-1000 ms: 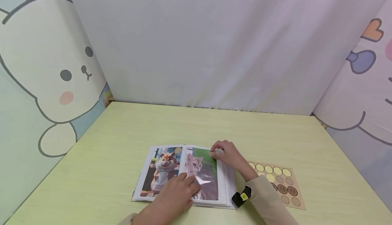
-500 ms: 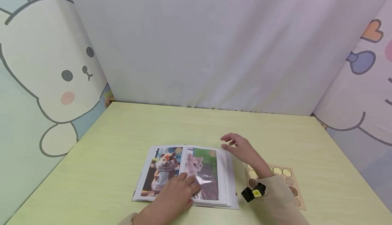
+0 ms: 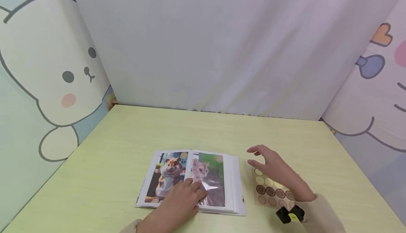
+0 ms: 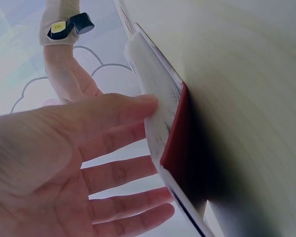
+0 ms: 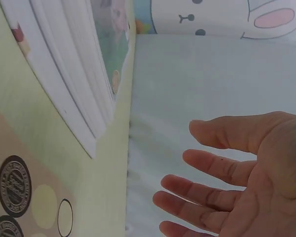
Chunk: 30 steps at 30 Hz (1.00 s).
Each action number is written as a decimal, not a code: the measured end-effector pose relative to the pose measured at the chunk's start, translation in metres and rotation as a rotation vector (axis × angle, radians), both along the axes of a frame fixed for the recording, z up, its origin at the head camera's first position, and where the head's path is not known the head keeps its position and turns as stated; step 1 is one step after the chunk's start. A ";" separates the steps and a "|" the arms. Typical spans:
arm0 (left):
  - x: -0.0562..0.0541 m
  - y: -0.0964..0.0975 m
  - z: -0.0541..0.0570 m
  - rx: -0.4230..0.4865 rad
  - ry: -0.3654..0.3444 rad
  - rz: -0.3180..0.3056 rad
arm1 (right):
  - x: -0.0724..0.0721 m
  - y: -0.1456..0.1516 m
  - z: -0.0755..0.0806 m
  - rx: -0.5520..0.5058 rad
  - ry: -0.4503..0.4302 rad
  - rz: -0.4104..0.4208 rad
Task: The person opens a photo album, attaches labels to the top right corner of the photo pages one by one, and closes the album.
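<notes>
An open photo album (image 3: pixel 234 187) lies on the table, a hamster picture (image 3: pixel 169 171) on its left page and a cat picture (image 3: pixel 210 176) on its right. Each picture bears a round sticker near its top right corner; the cat's sticker (image 3: pixel 219 158) lies flat. My left hand (image 3: pixel 179 201) rests across the album's lower middle with straight fingers; the left wrist view shows its thumb along the page edges. Holding nothing, my right hand (image 3: pixel 272 164) hovers over a brown sticker sheet (image 3: pixel 257 202), fingers apart and relaxed. It hides part of the sheet's upper right.
The sheet, right of the album, carries rows of dark printed stickers (image 3: pixel 270 191), paler ones, and yellow circles (image 3: pixel 259 180). A pale curtain (image 3: pixel 203 49) hangs behind the table's far edge. Cartoon panels (image 3: pixel 54 67) stand at both sides.
My right hand has let go of the round sticker at the cat picture's corner and moved right, over the sticker sheet. The left hand has stayed on the album.
</notes>
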<state>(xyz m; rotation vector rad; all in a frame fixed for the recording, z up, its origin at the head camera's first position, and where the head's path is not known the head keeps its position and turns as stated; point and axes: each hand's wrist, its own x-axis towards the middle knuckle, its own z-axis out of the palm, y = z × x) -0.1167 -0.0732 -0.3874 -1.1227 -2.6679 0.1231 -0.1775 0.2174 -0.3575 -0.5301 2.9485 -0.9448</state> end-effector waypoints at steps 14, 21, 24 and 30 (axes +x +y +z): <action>0.000 0.000 0.003 -0.009 -0.111 0.011 | 0.033 -0.040 -0.028 0.154 -0.039 0.208; -0.001 0.000 0.006 -0.004 -0.159 0.026 | 0.034 -0.047 -0.038 0.197 -0.063 0.225; -0.001 0.000 0.006 -0.002 -0.163 0.023 | 0.033 -0.048 -0.040 0.209 -0.077 0.223; -0.001 0.000 0.007 0.006 -0.192 0.019 | 0.034 -0.049 -0.041 0.253 -0.031 0.229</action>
